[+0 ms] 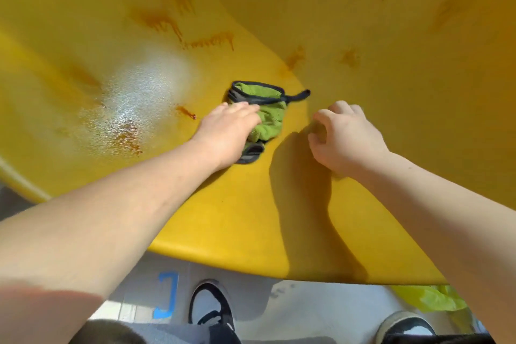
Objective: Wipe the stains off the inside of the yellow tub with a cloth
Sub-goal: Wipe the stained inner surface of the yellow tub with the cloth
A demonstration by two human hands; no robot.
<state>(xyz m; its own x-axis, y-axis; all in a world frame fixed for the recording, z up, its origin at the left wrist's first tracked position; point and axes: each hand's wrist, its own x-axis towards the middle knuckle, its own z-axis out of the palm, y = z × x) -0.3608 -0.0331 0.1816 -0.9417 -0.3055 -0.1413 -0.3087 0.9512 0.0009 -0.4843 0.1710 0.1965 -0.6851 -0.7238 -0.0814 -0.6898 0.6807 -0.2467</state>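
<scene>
The yellow tub [251, 218] fills most of the head view, its inside marked with several brown stains such as a dripped streak [212, 40] on the far wall and a patch [127, 134] on the floor at left. A green cloth with dark edging [268, 117] lies crumpled on the tub floor. My left hand [229, 131] lies on the cloth's left part with fingers over it. To the right of the cloth, apart from it, my right hand [346, 137] hovers with fingers curled and holds nothing.
The tub's near rim [279, 274] runs across the lower view. Below it are my two black and white shoes [210, 307], blue tape [167, 299] on the pale floor, and a yellow-green bag [435, 299] at lower right. Glare [145, 92] covers the tub floor at left.
</scene>
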